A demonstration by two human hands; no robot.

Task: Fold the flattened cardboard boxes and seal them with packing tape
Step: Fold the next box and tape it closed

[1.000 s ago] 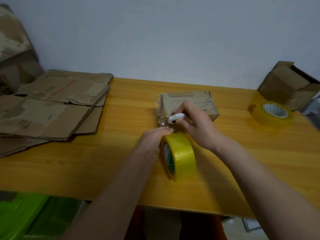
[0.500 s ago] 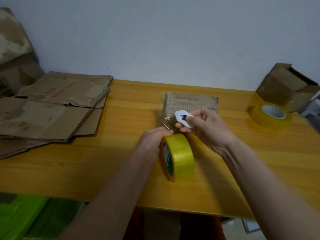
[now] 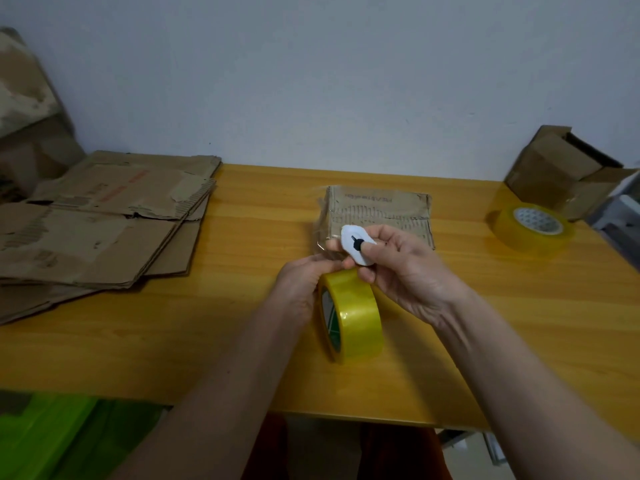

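You have two rolls of yellow tape on the tabletop [image 3: 138, 341]: one tape roll [image 3: 351, 315] standing on edge just in front of you, and a second roll [image 3: 530, 226] lying flat far to your right. You have one folded box [image 3: 379, 211] at the middle, touching or just behind your hands, one open box [image 3: 561, 168] at the right rear corner just behind the flat roll, and one stack of flattened boxes [image 3: 100, 220] on the left; how many sheets it holds cannot be told. Your left hand [image 3: 303, 284] curls its fingers over the top of the upright roll. Your right hand [image 3: 403, 268] pinches a small white cutter [image 3: 356, 245] between thumb and fingers, just above that roll, in front of the folded box.
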